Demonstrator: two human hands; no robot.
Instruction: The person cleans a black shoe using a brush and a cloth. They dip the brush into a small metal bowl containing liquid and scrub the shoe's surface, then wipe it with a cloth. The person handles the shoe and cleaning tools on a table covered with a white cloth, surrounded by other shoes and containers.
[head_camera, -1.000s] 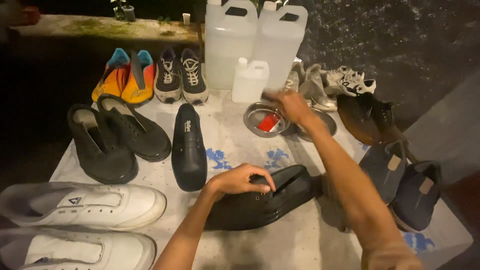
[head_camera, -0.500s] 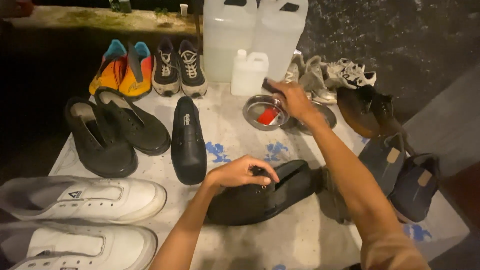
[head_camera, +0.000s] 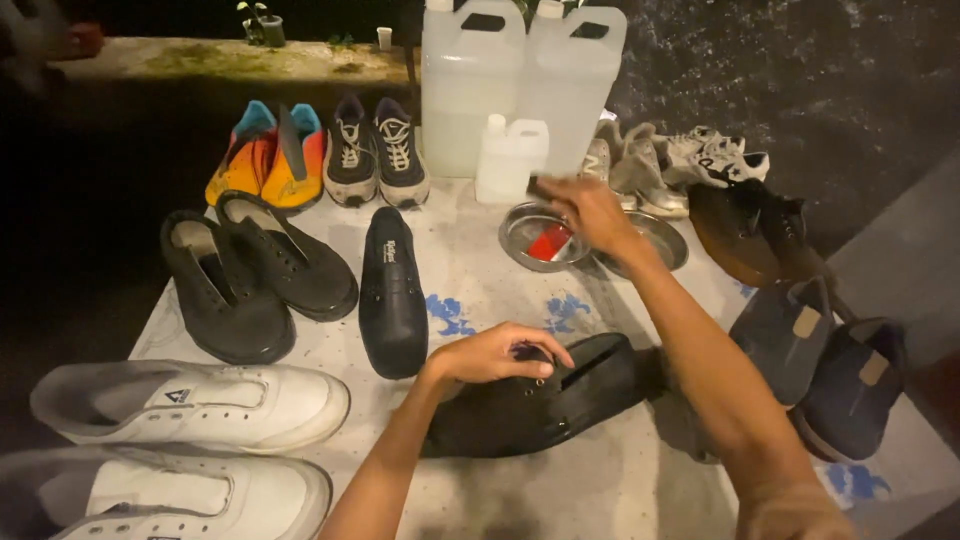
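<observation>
Leather, or something like it, makes up the black shoe (head_camera: 545, 400) lying on its side near the front edge of the desk (head_camera: 470, 290), toe toward the right; the left hand (head_camera: 500, 352) is curled over its collar, fingers hooked into the opening and pinning it down; the upper looks soft enough to crease under the fingers while the sole seems stiffer, so the shoe probably handles as light and slightly floppy, best taken at the collar or heel where the rim gives a firm edge; its smooth surface may be a little slick. The right hand (head_camera: 590, 210) reaches toward the back of the desk, over the round metal dish (head_camera: 545, 237) with a red piece (head_camera: 550, 243) in it, and seems to pinch a small dark thing, blurred, so whether it truly grips is unclear. Just behind stands a small white bottle (head_camera: 510, 158) before two large translucent jugs (head_camera: 520, 85); a lone black shoe (head_camera: 392, 290) lies mid-desk; white sneakers (head_camera: 190, 405) sit at the front left corner.
</observation>
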